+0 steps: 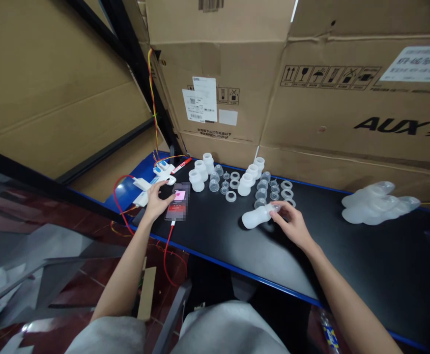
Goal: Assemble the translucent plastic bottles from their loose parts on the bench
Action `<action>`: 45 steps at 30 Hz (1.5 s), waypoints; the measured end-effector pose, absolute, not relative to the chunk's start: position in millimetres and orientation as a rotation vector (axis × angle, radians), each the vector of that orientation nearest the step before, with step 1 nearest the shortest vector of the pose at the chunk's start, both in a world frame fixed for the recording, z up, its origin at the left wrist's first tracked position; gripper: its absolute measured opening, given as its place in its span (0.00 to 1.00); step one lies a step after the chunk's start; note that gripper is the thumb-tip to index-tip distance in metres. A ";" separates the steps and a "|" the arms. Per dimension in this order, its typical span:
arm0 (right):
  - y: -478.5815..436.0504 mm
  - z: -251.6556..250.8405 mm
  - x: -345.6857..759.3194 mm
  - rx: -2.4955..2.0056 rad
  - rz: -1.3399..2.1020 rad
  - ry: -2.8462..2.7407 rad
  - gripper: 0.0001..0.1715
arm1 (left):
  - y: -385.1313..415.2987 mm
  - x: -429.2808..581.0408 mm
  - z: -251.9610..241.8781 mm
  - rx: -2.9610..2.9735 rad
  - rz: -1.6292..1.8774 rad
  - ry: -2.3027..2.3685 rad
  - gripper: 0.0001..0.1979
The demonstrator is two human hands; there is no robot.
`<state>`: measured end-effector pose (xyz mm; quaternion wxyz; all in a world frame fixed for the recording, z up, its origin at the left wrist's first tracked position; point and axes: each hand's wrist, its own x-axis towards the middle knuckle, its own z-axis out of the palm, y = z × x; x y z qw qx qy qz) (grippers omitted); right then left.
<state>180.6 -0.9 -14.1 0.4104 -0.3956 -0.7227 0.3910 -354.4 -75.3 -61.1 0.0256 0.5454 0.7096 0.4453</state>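
My right hand (290, 222) pinches a translucent white baby bottle (255, 217) by its clear domed cap; the bottle lies tilted over the black tabletop, its base pointing left. My left hand (158, 200) is open, its thumb on the lit screen of a phone (178, 202) and its fingers reaching past the phone's upper left side. A red cable (168, 246) is plugged into the phone's near end. Beyond the bottle stand open bottle bodies (246, 183) in a row, with clear caps (261, 192), nipples (274, 189) and collar rings (286, 185) beside them.
Another group of bottle bodies (200, 171) and parts stands farther left. Several assembled bottles (377, 204) lie at the right. A white power strip (141, 191) and a red marker (181, 165) are at the left end. Cardboard boxes (237, 59) wall off the back.
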 end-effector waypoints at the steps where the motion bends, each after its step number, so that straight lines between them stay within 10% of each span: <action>1: -0.8 -14.1 180.7 -0.994 0.988 -1.820 0.26 | -75.5 -354.7 -60.9 1.663 1.398 2.184 0.30; 15: 0.0 -15.3 180.9 -1.003 0.991 -1.821 0.24 | -89.9 -357.0 -47.7 1.747 1.151 1.917 0.43; 45: 0.5 -17.2 180.0 -0.996 1.019 -1.791 0.25 | -79.7 -350.9 -60.7 1.611 1.341 2.023 0.38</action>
